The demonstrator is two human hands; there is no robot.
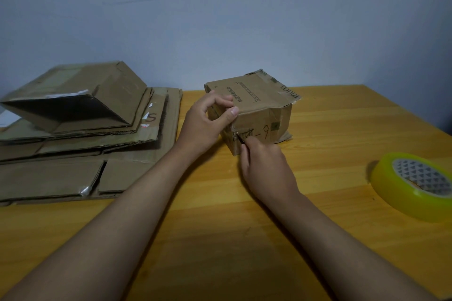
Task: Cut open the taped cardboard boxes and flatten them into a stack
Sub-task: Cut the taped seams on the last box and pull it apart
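Blade at the near face of the box, left hand holding its top corner.

The right hand pinches a thin blade; its tip touches the front face of the box, close to the near left vertical edge. The left hand curls over the top left corner, thumb on the upper edge. The box stands straight ahead on the table, its long side running left to right. I judge the cut will follow that seam. The stack lies left, the tape roll right.
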